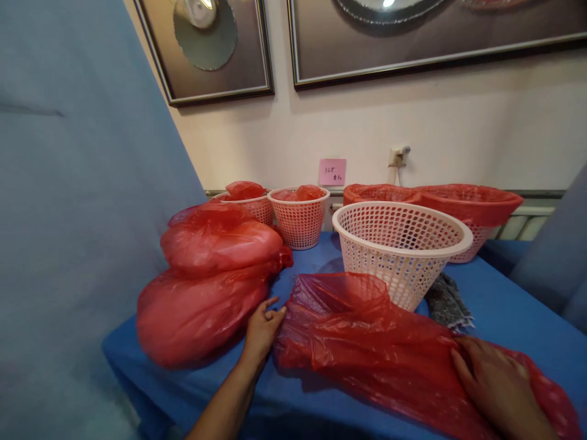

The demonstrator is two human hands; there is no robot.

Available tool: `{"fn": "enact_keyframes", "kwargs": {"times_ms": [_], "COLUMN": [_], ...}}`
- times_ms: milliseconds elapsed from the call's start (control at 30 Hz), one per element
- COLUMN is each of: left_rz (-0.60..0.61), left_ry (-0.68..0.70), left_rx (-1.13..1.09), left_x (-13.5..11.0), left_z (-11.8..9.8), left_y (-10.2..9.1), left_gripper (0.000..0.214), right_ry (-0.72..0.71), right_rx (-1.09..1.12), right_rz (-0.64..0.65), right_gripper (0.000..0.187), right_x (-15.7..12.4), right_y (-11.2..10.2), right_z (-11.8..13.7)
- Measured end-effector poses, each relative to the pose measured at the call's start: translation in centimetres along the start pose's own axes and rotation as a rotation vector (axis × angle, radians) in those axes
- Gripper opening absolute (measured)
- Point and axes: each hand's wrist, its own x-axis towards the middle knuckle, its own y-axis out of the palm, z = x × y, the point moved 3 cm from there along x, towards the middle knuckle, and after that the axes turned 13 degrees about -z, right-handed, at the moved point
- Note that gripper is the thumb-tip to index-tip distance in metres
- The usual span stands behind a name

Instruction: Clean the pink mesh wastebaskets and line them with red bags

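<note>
A red plastic bag (367, 342) lies loosely spread on the blue-covered table in front of me. My left hand (262, 333) is at its left edge, thumb touching or very near the film, index finger stretched out apart from the thumb. Over the bag's right part rests my right hand (498, 379), fingers extended and lying flat on the plastic. Just behind the bag stands a white perforated basket (398, 250) without a liner, its lower front hidden by the film. A grey, fuzzy cloth-like piece (447, 302) lies to the right of this basket.
Puffed-up red bags (206, 305) are piled at the left. Small baskets with red liners (300, 220) and larger lined baskets (477, 205) stand along the wall. A pink note (332, 172), a socket (398, 157) and framed pictures (220, 91) are on the wall. A blue curtain (82, 214) hangs left.
</note>
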Motion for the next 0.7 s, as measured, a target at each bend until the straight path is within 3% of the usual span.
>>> {"fn": "enact_keyframes", "kwargs": {"times_ms": [67,167,267,333,400,500,600,700], "left_rz": [-0.064,-0.189,-0.153,0.009,0.187,0.361,0.39,0.254], "left_ry": [0.0,0.123,0.264,0.327,0.378,0.39,0.398,0.43], "left_rx": [-0.016,0.039,0.1,0.154,0.23,0.347,0.361,0.378], "left_x": [0.2,-0.3,-2.4,-4.3,-6.2,-8.1,-8.6,-7.8], "left_z": [-0.3,-1.9,-4.7,-6.7,-8.1,-8.4,-7.8,-7.7], "left_y": [-0.9,-2.1,-1.8,-0.5,1.4,3.9,4.8,3.8], "left_gripper": [0.087,0.072,0.057,0.055,0.066,0.073,0.046,0.041], "right_ry": [-0.022,-0.055,-0.008,0.06,0.169,0.395,0.578,0.629], "right_rx": [0.075,0.17,0.159,0.123,0.097,0.142,0.249,0.365], "right_rz": [-0.103,-0.299,-0.37,-0.371,-0.369,-0.308,-0.202,-0.13], "right_gripper": [0.044,0.042,0.044,0.048,0.054,0.058,0.055,0.051], "right_x": [0.1,0.0,-0.1,-0.2,-0.5,-1.5,-2.4,-2.4], "right_y": [-1.3,-4.2,-6.7,-7.5,-7.5,-6.8,-6.3,-6.5], "right_z": [0.6,1.2,0.0,-2.0,-4.6,-8.5,-10.5,-9.9]}}
